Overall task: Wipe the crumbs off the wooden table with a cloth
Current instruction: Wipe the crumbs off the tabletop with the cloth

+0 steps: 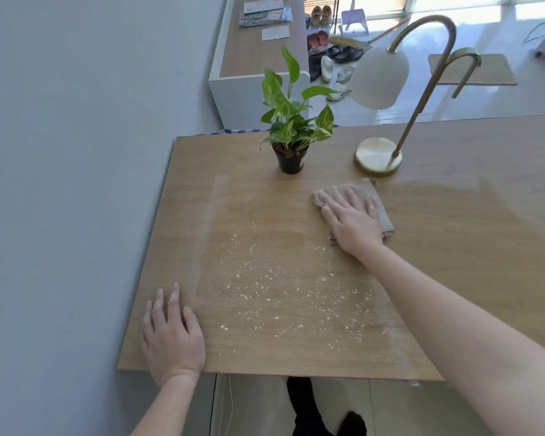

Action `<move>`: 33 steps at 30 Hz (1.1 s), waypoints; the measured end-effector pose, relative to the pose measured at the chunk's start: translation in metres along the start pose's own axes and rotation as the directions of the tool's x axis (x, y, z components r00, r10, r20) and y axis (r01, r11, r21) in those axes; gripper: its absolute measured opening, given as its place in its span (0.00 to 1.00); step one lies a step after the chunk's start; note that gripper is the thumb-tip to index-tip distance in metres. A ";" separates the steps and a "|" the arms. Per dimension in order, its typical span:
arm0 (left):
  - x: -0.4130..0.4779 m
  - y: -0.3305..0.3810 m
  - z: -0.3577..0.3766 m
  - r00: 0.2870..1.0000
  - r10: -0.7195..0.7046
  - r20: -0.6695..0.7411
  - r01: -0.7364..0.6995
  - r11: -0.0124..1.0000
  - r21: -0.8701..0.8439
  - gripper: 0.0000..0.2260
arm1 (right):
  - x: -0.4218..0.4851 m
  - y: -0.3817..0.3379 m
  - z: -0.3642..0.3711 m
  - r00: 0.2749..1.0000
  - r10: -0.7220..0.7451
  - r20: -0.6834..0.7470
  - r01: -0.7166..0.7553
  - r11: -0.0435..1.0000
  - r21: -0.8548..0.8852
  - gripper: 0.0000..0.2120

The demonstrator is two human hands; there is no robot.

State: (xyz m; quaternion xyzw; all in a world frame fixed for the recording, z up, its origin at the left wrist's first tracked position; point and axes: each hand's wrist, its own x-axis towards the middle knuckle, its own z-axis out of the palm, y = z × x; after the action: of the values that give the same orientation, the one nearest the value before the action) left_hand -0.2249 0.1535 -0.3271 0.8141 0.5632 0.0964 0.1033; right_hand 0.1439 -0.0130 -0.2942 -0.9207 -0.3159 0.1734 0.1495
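Right hand [351, 223] lies flat, fingers spread, palm pressing the beige cloth [370, 199] onto the desk [453, 215]; no closed grip, just downward pressure. Cloth sits just on the near side of the brass lamp base [377, 156]. Left hand [170, 335] open, braced flat near the desk's front edge. Crumbs [290, 294] lie scattered nearer than the lamp base, between the hands. Judgement: keep the palm flat and sweep toward them in overlapping passes.

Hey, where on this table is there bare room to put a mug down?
Free: the wooden table right of the lamp base and cloth; also the far left corner beside the potted plant. Crowded: the near middle, strewn with crumbs, between the left hand and the right hand pressing the cloth.
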 end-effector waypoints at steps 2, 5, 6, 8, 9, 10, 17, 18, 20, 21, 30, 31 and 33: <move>0.000 0.000 -0.001 1.000 0.004 -0.003 -0.004 1.000 0.003 0.22 | -0.026 0.017 -0.005 0.979 -0.181 0.093 0.184 0.982 -0.027 0.24; 0.001 0.000 0.000 1.000 0.004 -0.009 -0.004 1.000 -0.002 0.22 | -0.068 0.069 -0.021 0.967 -0.221 0.126 0.229 0.972 -0.051 0.23; 0.002 0.000 0.000 1.000 0.000 -0.004 0.000 1.000 -0.003 0.22 | -0.071 0.081 -0.027 0.978 -0.183 0.103 0.188 0.981 -0.049 0.22; 0.001 -0.001 0.001 1.000 0.001 0.000 -0.001 1.000 0.002 0.22 | -0.061 0.086 -0.033 0.998 -0.051 0.035 0.053 0.998 -0.034 0.22; 0.001 -0.002 0.001 1.000 0.003 -0.003 -0.003 1.000 0.001 0.22 | -0.051 0.078 -0.032 1.000 0.025 0.004 -0.025 1.000 -0.013 0.22; 0.001 -0.002 0.001 1.000 0.001 -0.006 -0.001 1.000 -0.006 0.22 | -0.039 0.065 -0.029 0.996 0.084 -0.013 -0.084 0.996 0.015 0.23; 0.000 -0.002 0.000 1.000 0.009 -0.001 -0.009 1.000 -0.005 0.22 | -0.078 0.015 0.008 0.953 -0.262 0.152 0.264 0.965 0.006 0.23; -0.001 -0.002 0.000 1.000 0.013 -0.005 -0.013 1.000 -0.006 0.22 | -0.099 0.028 0.008 0.937 -0.307 0.169 0.316 0.948 -0.025 0.22; 0.000 -0.002 0.001 1.000 0.009 -0.006 -0.009 1.000 -0.019 0.22 | -0.127 0.065 -0.003 0.931 -0.315 0.187 0.334 0.939 -0.082 0.22; -0.001 -0.002 0.001 1.000 0.003 -0.003 -0.003 1.000 -0.023 0.22 | -0.128 0.080 -0.011 0.943 -0.280 0.178 0.298 0.950 -0.088 0.22; -0.002 -0.003 0.002 1.000 -0.004 0.013 0.005 0.999 -0.033 0.22 | -0.077 0.012 0.012 0.989 -0.127 0.081 0.128 0.992 -0.008 0.24; -0.002 -0.003 0.002 1.000 0.001 0.011 -0.001 0.999 -0.034 0.21 | -0.095 0.016 0.014 0.971 -0.204 0.124 0.210 0.977 -0.034 0.23; -0.002 -0.004 0.001 1.000 0.008 0.010 -0.007 0.999 -0.033 0.21 | -0.134 0.042 0.014 0.941 -0.289 0.177 0.309 0.946 -0.096 0.23</move>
State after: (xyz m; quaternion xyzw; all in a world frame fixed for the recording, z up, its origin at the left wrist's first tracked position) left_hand -0.2289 0.1532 -0.3297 0.8148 0.5580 0.1020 0.1194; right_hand 0.0614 -0.1278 -0.2925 -0.8523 -0.4734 0.2027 0.0915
